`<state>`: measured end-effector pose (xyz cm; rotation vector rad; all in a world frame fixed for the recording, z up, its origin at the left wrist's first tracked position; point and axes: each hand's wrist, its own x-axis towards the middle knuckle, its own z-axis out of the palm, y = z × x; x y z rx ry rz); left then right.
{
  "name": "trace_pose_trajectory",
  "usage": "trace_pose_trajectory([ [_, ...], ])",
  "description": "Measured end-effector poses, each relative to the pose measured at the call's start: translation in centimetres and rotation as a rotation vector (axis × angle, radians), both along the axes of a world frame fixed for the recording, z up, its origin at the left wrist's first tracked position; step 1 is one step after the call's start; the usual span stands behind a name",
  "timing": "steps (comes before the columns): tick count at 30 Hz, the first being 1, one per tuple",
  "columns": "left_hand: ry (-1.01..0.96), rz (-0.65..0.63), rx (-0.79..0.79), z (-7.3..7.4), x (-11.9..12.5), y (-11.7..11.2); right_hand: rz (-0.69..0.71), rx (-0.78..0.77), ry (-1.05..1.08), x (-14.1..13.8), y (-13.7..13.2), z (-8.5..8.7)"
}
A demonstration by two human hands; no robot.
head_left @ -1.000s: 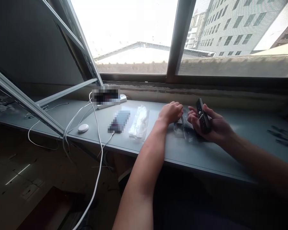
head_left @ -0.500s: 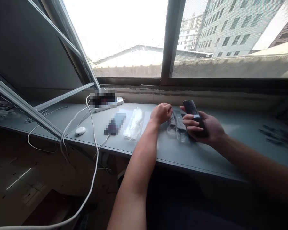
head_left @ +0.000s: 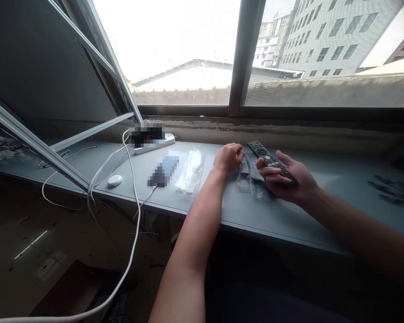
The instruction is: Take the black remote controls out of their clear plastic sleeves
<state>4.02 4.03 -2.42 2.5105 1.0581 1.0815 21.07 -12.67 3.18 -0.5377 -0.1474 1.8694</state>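
Note:
A black remote control (head_left: 267, 158) lies in my right hand (head_left: 291, 178), its buttons facing up and its far end pointing up and left. My fingers wrap around its lower half, above the desk. My left hand (head_left: 227, 157) rests on the desk to the left, its fingers curled; what they hold, if anything, is hidden. Between and below my hands lie dark items in clear plastic bags (head_left: 256, 181), partly behind the right hand. Left of my left forearm is another clear bag with white contents (head_left: 190, 172).
A blurred phone-like device (head_left: 163, 172) with a white cable and a round white object (head_left: 115, 181) lie on the desk (head_left: 289, 224). A power strip (head_left: 155, 146) stands behind them. Metal frame bars (head_left: 90, 132) and hanging cables (head_left: 136, 215) cross the left. Dark items (head_left: 392, 190) lie far right.
The remote control in my right hand has turned: its smooth dark side showed before, and now the button side shows. My left hand stays in place on the desk. The view has shifted slightly.

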Motion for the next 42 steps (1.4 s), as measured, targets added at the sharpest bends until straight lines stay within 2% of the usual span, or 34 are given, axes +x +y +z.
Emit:
trace_pose_trajectory([
  [5,-0.014,-0.011,-0.028,0.0,0.1,-0.1,0.075,0.041,-0.012,0.0,-0.4,0.0],
  [13,-0.038,-0.018,-0.037,-0.2,0.0,0.2,-0.010,-0.070,-0.055,-0.1,-0.4,0.7],
  [18,-0.037,0.008,-0.046,-0.2,-0.3,0.2,0.009,-0.004,-0.107,0.0,-0.5,0.8],
  [25,-0.024,0.033,-0.070,0.0,-0.5,0.0,0.043,0.088,-0.054,0.1,-0.6,0.5],
  [29,-0.020,0.037,-0.069,0.0,-0.5,0.0,0.058,0.035,-0.049,-0.1,-0.7,0.6],
  [36,-0.014,0.026,-0.072,0.1,-0.6,-0.3,-0.015,-0.102,-0.038,-0.8,-0.5,1.2],
  [39,-0.005,0.026,-0.076,0.2,-0.7,-0.3,-0.024,-0.098,-0.139,-0.5,-0.3,1.0],
  [42,-0.010,0.024,-0.080,0.2,-0.6,-0.3,-0.019,-0.072,-0.151,-0.2,-0.2,0.4],
])
